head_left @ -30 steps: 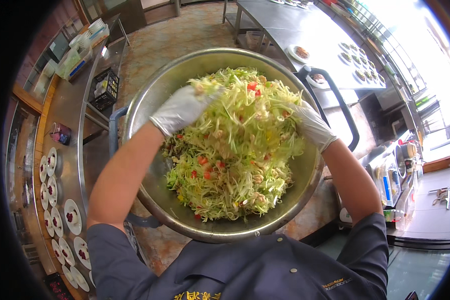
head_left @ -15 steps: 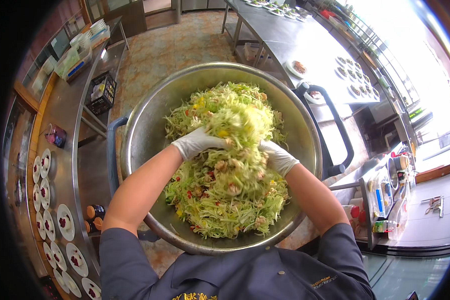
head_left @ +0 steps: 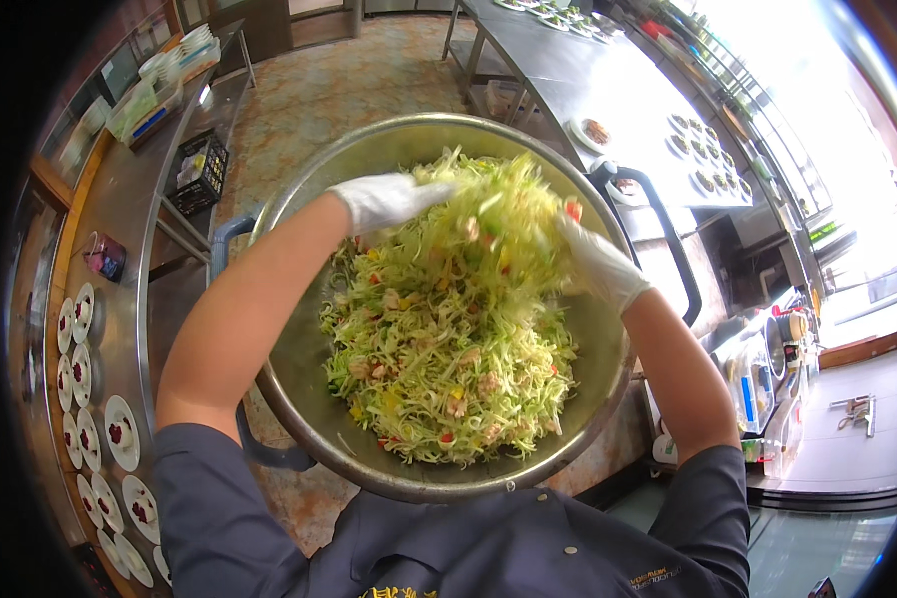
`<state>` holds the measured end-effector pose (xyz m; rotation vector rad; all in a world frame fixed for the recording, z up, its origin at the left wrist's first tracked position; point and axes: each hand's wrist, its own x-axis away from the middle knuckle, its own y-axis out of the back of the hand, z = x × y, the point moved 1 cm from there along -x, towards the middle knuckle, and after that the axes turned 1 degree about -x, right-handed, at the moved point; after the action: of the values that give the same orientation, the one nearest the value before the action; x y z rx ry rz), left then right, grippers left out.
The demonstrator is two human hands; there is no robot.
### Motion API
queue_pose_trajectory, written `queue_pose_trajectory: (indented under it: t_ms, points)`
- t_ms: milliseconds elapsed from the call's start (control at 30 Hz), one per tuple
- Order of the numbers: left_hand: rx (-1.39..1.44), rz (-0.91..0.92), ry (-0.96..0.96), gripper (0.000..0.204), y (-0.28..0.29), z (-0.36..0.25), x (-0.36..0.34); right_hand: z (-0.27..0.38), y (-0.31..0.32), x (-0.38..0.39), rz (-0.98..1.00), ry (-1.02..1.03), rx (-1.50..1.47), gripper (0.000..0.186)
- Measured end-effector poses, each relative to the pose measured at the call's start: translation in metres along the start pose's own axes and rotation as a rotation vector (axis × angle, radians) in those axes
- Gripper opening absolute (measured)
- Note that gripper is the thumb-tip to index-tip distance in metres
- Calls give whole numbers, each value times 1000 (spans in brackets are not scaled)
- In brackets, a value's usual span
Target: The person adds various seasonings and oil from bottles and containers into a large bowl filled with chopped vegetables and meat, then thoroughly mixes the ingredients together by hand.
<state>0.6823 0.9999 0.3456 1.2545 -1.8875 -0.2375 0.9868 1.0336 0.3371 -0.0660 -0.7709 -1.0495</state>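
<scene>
A big round steel bowl (head_left: 314,409) fills the middle of the view, heaped with pale green shredded vegetable salad (head_left: 439,369) flecked with red, yellow and light brown bits. My left hand (head_left: 389,202), in a white glove, presses its fingers against the left side of a raised clump of salad. From the right, my gloved right hand (head_left: 600,261) supports the same clump, its fingertips buried in the shreds. Motion smears the clump between both hands, over the bowl's far half.
Plates (head_left: 122,433) with small dark red garnishes line the steel counter at left. A black crate (head_left: 202,171) sits on a lower shelf. Far right, a steel table (head_left: 558,60) carries several plated dishes. The bowl has blue-grey handles (head_left: 673,239). Bottles and tools crowd a right-hand shelf.
Both hands have risen and moved toward the bowl's far side, spreading farther apart. The lifted clump has gone up and to the right with them, uncovering the nearer heap.
</scene>
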Motion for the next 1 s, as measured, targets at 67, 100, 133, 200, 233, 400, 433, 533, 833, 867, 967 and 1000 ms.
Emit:
queue_pose_trajectory:
  t_ms: [67, 100, 133, 200, 233, 400, 433, 533, 833, 867, 967, 1000]
  points:
    - [44, 46, 150, 94, 11, 50, -14, -28, 15, -2, 16, -5, 115, 91]
    - [74, -56, 204, 96, 13, 67, -16, -50, 31, -18, -25, 22, 86, 91]
    - [-86, -118, 101, 98, 24, 131, -49, -47, 20, -37, -74, 28, -4, 86]
    - [193, -279, -92, 94, -3, 176, -102, -59, 4, -72, -198, 254, -84, 79]
    - [327, -176, -170, 90, -25, 147, -114, -86, 2, -97, -107, 219, -148, 65]
    - [661, 92, -113, 79, -56, 49, -81, -96, -28, -146, 283, 184, -423, 43]
    - [662, 77, -72, 79, -50, 50, -71, -74, -44, -135, 287, 173, -397, 47]
    - [560, 78, -303, 77, -46, 68, -89, -17, -51, -74, 308, 243, -362, 49]
    - [211, -86, -348, 80, 13, -56, 22, 40, 3, -29, 96, 208, -241, 54]
    - [135, -102, -269, 83, 14, -64, 32, 46, -3, -25, 63, 235, -203, 52]
    - [199, -8, -96, 96, 19, -67, 34, 46, -3, -17, -15, 241, -33, 48]
    - [256, -4, 88, 94, 20, -61, 42, 21, 17, -28, 31, 336, 231, 48]
